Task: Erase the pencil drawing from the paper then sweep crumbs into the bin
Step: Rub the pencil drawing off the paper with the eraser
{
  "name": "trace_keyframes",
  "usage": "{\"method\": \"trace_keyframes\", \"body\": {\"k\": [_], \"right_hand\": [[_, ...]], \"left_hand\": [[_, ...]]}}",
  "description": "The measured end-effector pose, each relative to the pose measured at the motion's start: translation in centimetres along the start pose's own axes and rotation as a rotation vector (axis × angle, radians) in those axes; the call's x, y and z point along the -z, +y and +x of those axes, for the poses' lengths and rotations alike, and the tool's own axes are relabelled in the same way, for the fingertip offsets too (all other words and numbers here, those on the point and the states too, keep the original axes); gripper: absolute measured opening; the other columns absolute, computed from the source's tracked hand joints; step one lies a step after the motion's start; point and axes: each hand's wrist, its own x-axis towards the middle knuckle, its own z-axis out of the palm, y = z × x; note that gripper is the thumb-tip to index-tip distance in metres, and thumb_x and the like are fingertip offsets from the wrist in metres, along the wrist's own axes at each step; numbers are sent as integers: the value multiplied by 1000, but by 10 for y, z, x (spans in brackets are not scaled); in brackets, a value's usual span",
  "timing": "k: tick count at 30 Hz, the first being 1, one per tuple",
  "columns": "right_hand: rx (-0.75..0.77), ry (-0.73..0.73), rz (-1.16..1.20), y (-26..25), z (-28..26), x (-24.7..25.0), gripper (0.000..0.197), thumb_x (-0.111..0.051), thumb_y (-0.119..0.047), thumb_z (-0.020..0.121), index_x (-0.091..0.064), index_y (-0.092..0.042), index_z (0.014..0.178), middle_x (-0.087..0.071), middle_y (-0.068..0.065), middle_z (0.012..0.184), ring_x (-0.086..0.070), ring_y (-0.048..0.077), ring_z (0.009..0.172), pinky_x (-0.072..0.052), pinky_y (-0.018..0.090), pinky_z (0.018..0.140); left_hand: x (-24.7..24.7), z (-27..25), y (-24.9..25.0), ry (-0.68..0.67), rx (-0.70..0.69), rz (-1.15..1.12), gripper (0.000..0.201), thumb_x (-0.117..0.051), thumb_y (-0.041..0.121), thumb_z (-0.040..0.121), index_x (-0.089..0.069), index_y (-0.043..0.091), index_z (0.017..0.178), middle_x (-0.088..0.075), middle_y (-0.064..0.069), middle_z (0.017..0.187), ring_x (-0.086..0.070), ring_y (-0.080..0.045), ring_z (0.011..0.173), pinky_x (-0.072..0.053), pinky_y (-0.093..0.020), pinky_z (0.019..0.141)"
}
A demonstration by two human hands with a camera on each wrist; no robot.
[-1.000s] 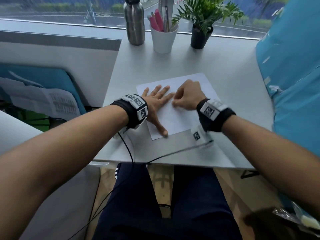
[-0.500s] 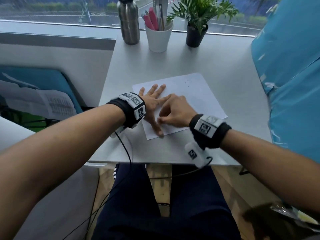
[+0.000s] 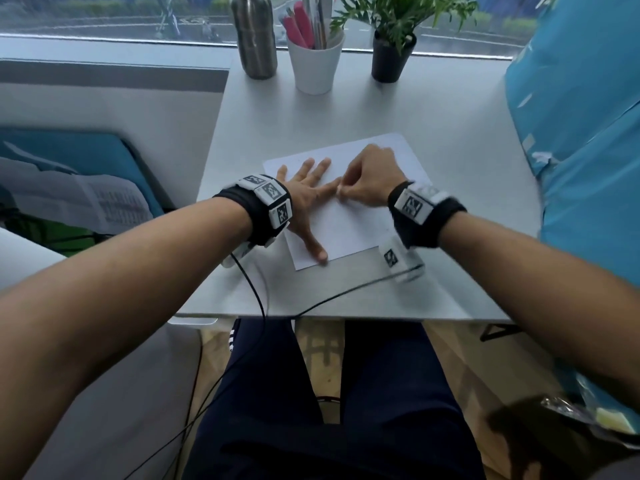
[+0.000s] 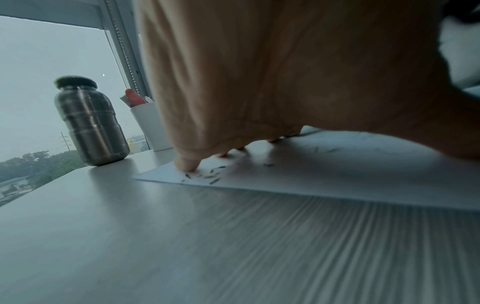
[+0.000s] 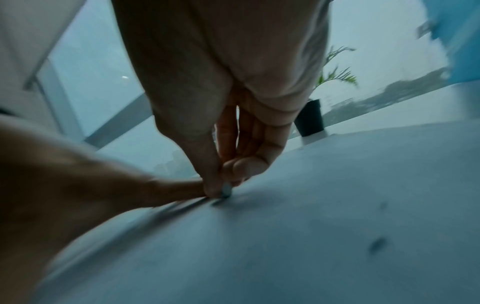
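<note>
One sheet of paper point(image 3: 349, 216) lies flat on the table point(image 3: 450, 109), near the front edge. It looks thin, light and easily creased or slid, so it is best held by flat pressure rather than gripped. The left hand point(image 3: 306, 195) does that, its fingers spread wide and pressed on the sheet's left part. The right hand point(image 3: 372, 176) is narrowed to a pinch on a small eraser point(image 5: 226, 189), whose tip meets the paper just beside the left fingers. The eraser seems small, firm and best held low. Roughly a dozen dark crumbs point(image 4: 207, 174) lie scattered on the sheet, light enough to scatter. No bin is in view.
</note>
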Motion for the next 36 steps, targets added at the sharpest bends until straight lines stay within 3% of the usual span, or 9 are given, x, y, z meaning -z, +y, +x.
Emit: {"method": "trace_keyframes", "body": {"k": [2, 5, 10, 15, 21, 23, 26, 31, 36], "right_hand": [[71, -69, 0, -15, -22, -18, 10, -75, -18, 70, -78, -9, 75, -75, 4, 74, -66, 13, 69, -51, 19, 73], [105, -196, 23, -21, -36, -23, 8, -78, -19, 71, -78, -11, 73, -74, 1, 72, -63, 7, 66, -41, 4, 62], [-83, 32, 40, 9, 7, 4, 14, -79, -24, 69, -78, -13, 78, -75, 2, 80, -61, 5, 70, -40, 10, 61], [80, -207, 31, -16, -37, -23, 11, -77, -20, 72, -78, -10, 75, -74, 2, 77, -65, 8, 67, -48, 16, 64], [-40, -1, 18, -2, -3, -1, 13, -77, -22, 68, -78, -12, 76, -73, 1, 74, -64, 10, 69, -47, 19, 67], [39, -109, 30, -16, -26, -17, 9, -76, -18, 69, -76, -9, 69, -71, 0, 67, -64, 12, 63, -48, 19, 63], [66, -232, 49, -13, -35, -17, 10, -80, -21, 69, -79, -13, 75, -74, -1, 73, -65, 7, 70, -48, 13, 62], [-48, -18, 61, 10, -3, 3, 17, -81, -26, 68, -79, -15, 81, -75, 1, 80, -62, 4, 70, -41, 10, 63], [63, -237, 72, -11, -36, -19, 12, -82, -24, 69, -79, -15, 78, -72, -6, 73, -60, -1, 63, -41, 5, 59]], "left_hand": [[-1, 1, 0, 7, 10, 12, 162, -74, 87, 25, 25, 46, 146, 41, 4, 152, 36, -23, 141, 10, -64, 114], [-1, 1, 2, -13, 13, 26, 163, -74, 87, 25, 28, 44, 145, 44, 3, 151, 38, -24, 139, 11, -64, 113], [1, 0, 0, -9, 3, 1, 161, -74, 86, 27, 25, 44, 146, 39, 3, 154, 35, -23, 142, 12, -64, 113], [1, 1, 1, -19, 4, 28, 163, -73, 87, 25, 27, 42, 146, 43, 3, 151, 38, -23, 139, 13, -64, 113], [3, 2, 2, -17, 13, -4, 161, -74, 87, 26, 26, 45, 146, 41, 4, 153, 37, -23, 140, 12, -64, 113], [2, 4, 2, -20, 14, 12, 163, -73, 88, 24, 28, 44, 145, 43, 4, 151, 38, -24, 139, 11, -65, 113], [1, 1, 2, -21, 3, 22, 163, -74, 87, 25, 29, 45, 144, 43, 3, 151, 38, -24, 139, 13, -64, 113], [2, 0, 3, -15, -2, 3, 160, -76, 85, 29, 25, 44, 146, 40, 3, 154, 36, -24, 141, 11, -64, 113], [0, 0, 3, -12, -4, 25, 163, -73, 88, 24, 29, 46, 144, 42, 3, 152, 37, -24, 140, 13, -64, 113]]}}
